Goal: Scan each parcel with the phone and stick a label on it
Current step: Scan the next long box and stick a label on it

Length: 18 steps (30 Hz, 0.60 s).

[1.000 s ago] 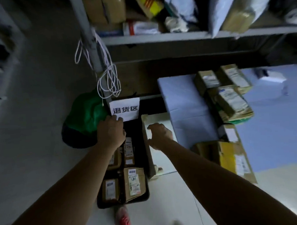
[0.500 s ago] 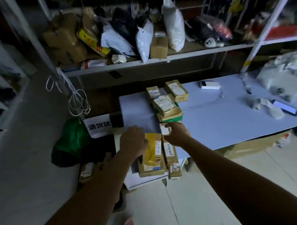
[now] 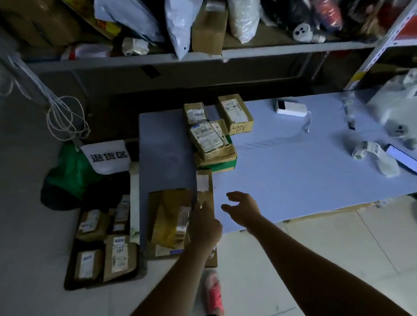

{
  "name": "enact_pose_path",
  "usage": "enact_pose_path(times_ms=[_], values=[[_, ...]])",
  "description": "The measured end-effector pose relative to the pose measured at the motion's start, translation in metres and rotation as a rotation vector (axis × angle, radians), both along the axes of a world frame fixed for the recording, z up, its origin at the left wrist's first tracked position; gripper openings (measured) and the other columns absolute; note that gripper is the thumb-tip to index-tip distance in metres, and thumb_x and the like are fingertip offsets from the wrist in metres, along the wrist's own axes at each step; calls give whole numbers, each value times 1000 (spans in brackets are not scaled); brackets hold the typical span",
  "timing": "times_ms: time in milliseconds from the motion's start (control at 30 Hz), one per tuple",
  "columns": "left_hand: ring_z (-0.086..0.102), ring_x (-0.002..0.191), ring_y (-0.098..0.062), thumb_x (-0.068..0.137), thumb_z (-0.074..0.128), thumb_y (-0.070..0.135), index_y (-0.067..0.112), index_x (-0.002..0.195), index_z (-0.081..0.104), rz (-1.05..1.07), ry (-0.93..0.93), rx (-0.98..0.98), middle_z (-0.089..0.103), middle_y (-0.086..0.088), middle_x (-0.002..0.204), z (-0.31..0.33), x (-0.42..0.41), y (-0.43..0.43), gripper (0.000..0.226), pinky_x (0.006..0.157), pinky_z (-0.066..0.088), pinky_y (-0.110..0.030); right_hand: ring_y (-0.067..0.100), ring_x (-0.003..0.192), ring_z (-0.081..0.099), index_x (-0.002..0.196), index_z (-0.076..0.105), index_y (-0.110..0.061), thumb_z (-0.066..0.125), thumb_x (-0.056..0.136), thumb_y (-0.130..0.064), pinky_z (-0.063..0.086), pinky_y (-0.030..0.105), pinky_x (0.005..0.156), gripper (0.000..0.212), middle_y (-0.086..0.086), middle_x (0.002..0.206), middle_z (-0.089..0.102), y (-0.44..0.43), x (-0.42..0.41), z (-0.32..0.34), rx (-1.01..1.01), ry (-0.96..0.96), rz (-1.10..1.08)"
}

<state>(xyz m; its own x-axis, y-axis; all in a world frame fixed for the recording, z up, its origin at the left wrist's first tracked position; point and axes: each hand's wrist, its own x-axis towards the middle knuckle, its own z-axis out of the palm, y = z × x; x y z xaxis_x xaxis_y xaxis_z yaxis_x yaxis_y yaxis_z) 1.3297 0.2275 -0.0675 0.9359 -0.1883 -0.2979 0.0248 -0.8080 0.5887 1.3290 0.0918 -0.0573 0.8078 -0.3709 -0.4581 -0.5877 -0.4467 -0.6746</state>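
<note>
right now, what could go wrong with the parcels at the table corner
1. The parcels by the left hand seem to overhang the table's near edge; a nudge may tip them off.
2. The phone lies near that edge, far from the right hand; a hurried reach could knock it off.

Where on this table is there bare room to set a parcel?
The widest bare patch is the table middle, between the parcel stack and the label roll, beyond the right hand. A narrower strip runs between that stack and the table's left edge. Crowded: the near left corner, where the left hand touches parcels, and the right end around the phone.
</note>
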Motion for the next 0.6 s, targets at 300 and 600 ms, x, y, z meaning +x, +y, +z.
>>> enact_pose_path(times_ms=[300,600], values=[[59,122,-20,95,61,15,15,135,56,226,-18,-137,66,-4,122,-5,8,-14,40,103,50,-36,20,114,66,128,69,-21,76,87,-17,59,46,93,42,-9,128,67,4,16,-40,260,54,90],[65,99,-16,84,69,4,20,113,67,369,46,-183,66,4,103,-2,-23,-64,33,71,46,-16,15,97,72,122,73,-30,74,82,-11,63,41,80,44,-9,115,74,-57,-8,-42,283,34,207]])
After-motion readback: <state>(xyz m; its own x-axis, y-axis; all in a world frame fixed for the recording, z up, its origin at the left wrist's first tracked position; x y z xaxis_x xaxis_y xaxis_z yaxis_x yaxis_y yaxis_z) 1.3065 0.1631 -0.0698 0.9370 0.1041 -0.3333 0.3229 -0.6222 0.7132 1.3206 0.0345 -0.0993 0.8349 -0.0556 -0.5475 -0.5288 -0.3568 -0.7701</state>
